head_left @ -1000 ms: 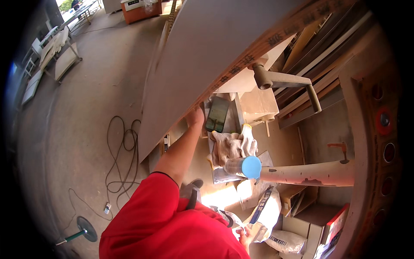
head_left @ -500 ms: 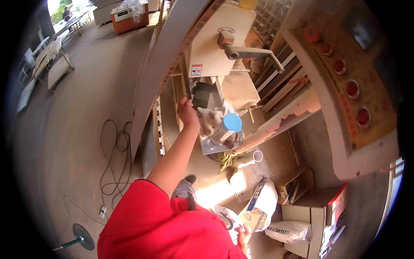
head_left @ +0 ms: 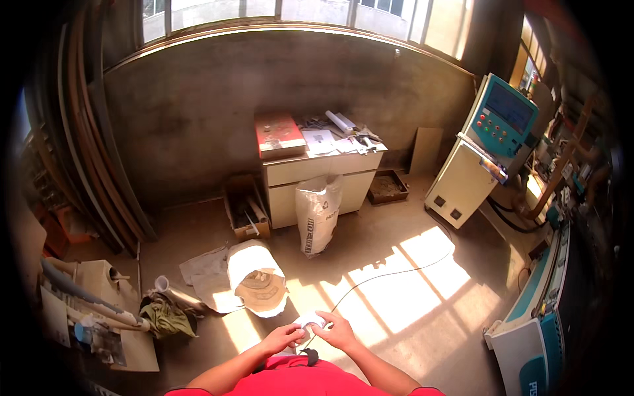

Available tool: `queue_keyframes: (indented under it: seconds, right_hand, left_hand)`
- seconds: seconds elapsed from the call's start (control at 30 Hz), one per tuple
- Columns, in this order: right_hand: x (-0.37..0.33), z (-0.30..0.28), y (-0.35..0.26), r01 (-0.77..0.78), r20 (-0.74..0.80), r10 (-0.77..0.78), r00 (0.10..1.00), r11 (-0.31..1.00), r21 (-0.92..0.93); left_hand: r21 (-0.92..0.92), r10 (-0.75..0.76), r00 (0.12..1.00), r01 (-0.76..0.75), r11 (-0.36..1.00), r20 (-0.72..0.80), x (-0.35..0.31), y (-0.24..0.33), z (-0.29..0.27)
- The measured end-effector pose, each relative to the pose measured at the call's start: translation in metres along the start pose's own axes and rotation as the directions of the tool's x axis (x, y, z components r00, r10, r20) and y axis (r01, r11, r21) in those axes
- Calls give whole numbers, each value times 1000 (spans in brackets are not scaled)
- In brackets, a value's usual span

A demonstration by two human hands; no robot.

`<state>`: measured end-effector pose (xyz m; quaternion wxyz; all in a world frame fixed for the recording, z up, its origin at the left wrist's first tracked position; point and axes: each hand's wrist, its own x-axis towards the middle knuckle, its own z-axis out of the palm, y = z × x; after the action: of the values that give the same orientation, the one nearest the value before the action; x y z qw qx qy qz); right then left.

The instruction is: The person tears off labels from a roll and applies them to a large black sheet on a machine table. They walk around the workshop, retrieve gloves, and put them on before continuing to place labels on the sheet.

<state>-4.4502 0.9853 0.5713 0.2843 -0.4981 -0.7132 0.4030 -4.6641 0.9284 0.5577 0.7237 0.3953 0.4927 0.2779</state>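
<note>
Close in front of my body, my left hand [head_left: 282,338] and my right hand [head_left: 338,331] come together, fingers curled, around a small white object [head_left: 312,320] with a rounded edge. Its exact kind is too small and too bright to make out. Just beneath the hands, against my red shirt, sits a black strap-like piece [head_left: 310,357]. A thin dark cable [head_left: 370,278] runs over the sunlit floor and passes behind my right hand. Ahead and to the left stands an open white sack [head_left: 254,254] with brownish contents.
A cream cabinet [head_left: 281,198] with papers on top stands by the wall, a filled white bag [head_left: 317,221] leaning against it. At right are a control cabinet [head_left: 456,178] and a teal-white machine [head_left: 528,356]. A blue-lidded container [head_left: 84,332] stands at lower left.
My view has swung right, from the machine with the crank toward the cabinet and window. My left hand has left that machine and joined my right hand at the white object.
</note>
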Motion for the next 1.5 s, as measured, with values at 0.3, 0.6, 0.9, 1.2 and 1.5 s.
queue_keyframes:
  seconds: [0.3,0.6,0.9,1.2,1.5]
  right_hand:
    - [58,-183,107,-271,-415,144,898,925,-265]
    - [181,-379,178,-349,-522,181,834,904,-245]
    - [243,-617,407,-290,-716,303,629,946,145]
    - [426,-1079,643,-269,-925,13,380,958,-97]
    - [574,-1335,746,-582,-922,-158,353,734,-349]
  left_hand:
    - [-155,-21,987,47,987,162,274,106,153]
    - [-205,42,971,8,979,236,483,250,261]
    - [-87,-26,998,31,996,58,681,310,298]
    - [-510,-358,831,107,854,-425,872,306,416]
    - [-345,-277,781,84,935,-560,957,399,547]
